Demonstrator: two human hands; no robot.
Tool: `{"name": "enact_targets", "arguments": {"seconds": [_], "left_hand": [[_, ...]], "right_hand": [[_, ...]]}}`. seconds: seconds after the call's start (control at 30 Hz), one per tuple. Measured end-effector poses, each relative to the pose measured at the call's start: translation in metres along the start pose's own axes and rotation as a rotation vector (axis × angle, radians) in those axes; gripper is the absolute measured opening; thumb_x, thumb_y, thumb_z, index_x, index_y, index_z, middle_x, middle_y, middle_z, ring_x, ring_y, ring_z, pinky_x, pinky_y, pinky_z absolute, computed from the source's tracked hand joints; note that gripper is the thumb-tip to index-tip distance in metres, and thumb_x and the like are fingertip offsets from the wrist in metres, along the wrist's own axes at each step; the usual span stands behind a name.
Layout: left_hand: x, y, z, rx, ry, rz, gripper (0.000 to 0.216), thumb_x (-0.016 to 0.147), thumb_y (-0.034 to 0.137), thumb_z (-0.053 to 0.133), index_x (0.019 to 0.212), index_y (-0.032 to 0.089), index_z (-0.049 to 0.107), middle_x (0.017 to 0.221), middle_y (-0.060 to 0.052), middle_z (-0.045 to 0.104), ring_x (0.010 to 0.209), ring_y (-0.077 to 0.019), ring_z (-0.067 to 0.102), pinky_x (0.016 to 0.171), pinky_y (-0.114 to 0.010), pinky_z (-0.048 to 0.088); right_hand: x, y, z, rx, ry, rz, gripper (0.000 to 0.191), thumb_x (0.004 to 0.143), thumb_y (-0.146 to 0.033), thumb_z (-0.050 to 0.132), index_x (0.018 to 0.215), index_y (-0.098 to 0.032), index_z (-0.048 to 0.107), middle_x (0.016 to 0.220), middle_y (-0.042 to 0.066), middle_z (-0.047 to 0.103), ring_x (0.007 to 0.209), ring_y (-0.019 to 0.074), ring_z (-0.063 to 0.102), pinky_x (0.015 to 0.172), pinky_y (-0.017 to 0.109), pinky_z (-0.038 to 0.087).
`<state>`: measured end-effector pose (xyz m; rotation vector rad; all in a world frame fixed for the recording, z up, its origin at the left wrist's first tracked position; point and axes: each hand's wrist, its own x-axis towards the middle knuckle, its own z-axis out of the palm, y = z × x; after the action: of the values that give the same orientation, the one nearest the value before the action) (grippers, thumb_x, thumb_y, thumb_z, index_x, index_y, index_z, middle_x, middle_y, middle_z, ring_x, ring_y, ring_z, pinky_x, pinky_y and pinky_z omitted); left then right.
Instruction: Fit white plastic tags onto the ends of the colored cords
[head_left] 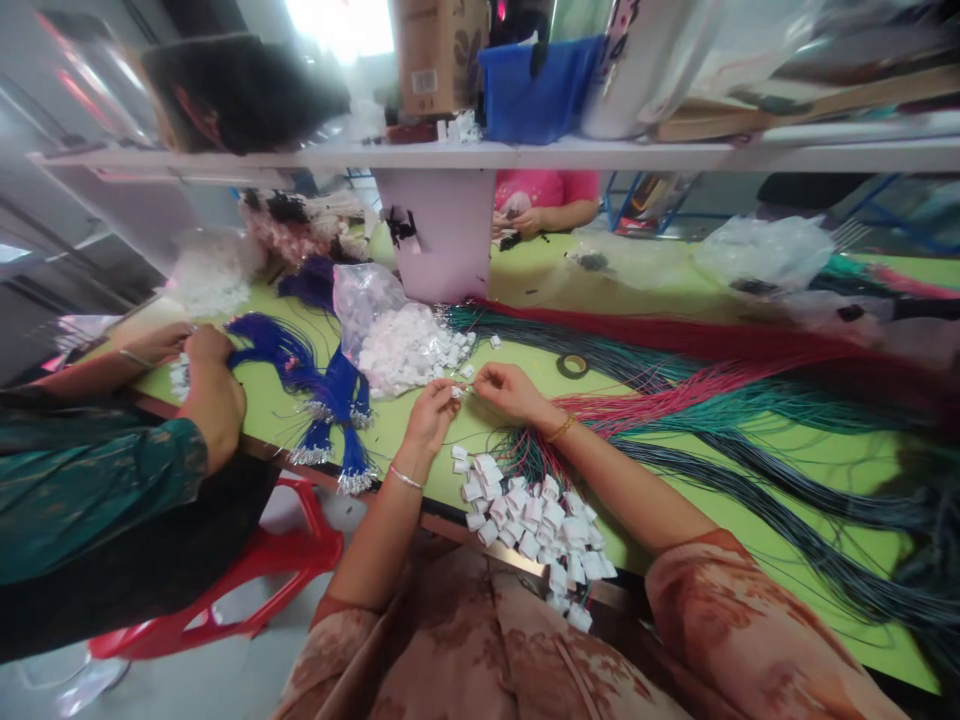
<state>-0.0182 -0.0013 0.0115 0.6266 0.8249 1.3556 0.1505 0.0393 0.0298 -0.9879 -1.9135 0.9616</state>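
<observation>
In the head view, the left hand (431,415) pinches a small white connector (456,393) between thumb and fingertips. The right hand (511,392) is just beside it, fingertips drawn together near a thin wire end; whether they grip it is too small to tell. The connector is above the surface (390,422), in front of the heap of loose white connectors (405,350).

Step in hand: apparently, fine fitting of wire and connector at the fingertips. The next move seems to call for a steady left hand, alignment of the two parts and a light right-hand push.

Clearances: the wired connector cluster (529,515) lies at the front edge of the surface, and part of it hangs over; forearm contact could drag it off. Red wires (675,385) and green wires (705,410) pass beside the right forearm and restrict movement to the right. Open room exists between the left hand and the blue wire bundles (349,395). Beyond these, a co-worker's hands (206,348) occupy the left end. Overhead, the shelf (517,156) limits lift toward the rear.
</observation>
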Motion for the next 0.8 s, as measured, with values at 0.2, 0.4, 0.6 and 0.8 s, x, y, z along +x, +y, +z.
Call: {"name": "enact_targets", "arguments": {"seconds": [0.2,0.4,0.6,0.8], "left_hand": [[0.001,-0.002,0.000,-0.035,-0.045,-0.017,0.018,0.073,0.017,0.072,0.082,0.015,0.057,0.085,-0.005,0.067,0.067,-0.0082,0.057,0.066,-0.021,0.043],[-0.001,-0.001,0.001,0.013,-0.064,0.002,0.019,0.071,0.020,0.074,0.081,0.015,0.059,0.088,-0.005,0.068,0.066,-0.0085,0.056,0.065,-0.022,0.043],[-0.004,-0.007,0.006,0.161,-0.044,0.115,0.027,0.066,0.027,0.078,0.083,0.015,0.061,0.089,-0.004,0.069,0.063,-0.0071,0.053,0.061,-0.020,0.040],[-0.003,-0.010,0.007,0.210,0.068,0.121,0.028,0.063,0.031,0.078,0.080,0.016,0.061,0.080,-0.003,0.068,0.060,-0.0078,0.052,0.059,-0.021,0.039]], "right_hand": [[-0.012,0.000,0.003,-0.126,-0.023,0.011,0.019,0.078,-0.029,0.049,0.067,-0.015,0.056,0.059,-0.002,0.054,0.055,0.0092,0.041,0.054,0.023,0.030],[-0.008,-0.002,0.003,-0.151,-0.038,0.097,0.021,0.076,-0.029,0.047,0.062,-0.015,0.053,0.056,-0.003,0.048,0.054,0.0091,0.038,0.053,0.023,0.027],[-0.003,0.001,0.009,0.028,-0.115,0.227,0.031,0.077,-0.040,0.048,0.057,-0.017,0.044,0.052,-0.006,0.035,0.051,0.0075,0.030,0.050,0.022,0.023],[-0.007,0.002,0.013,-0.157,-0.089,0.039,0.027,0.082,-0.033,0.046,0.062,-0.016,0.050,0.056,-0.003,0.045,0.054,0.0087,0.036,0.053,0.022,0.025]]}}
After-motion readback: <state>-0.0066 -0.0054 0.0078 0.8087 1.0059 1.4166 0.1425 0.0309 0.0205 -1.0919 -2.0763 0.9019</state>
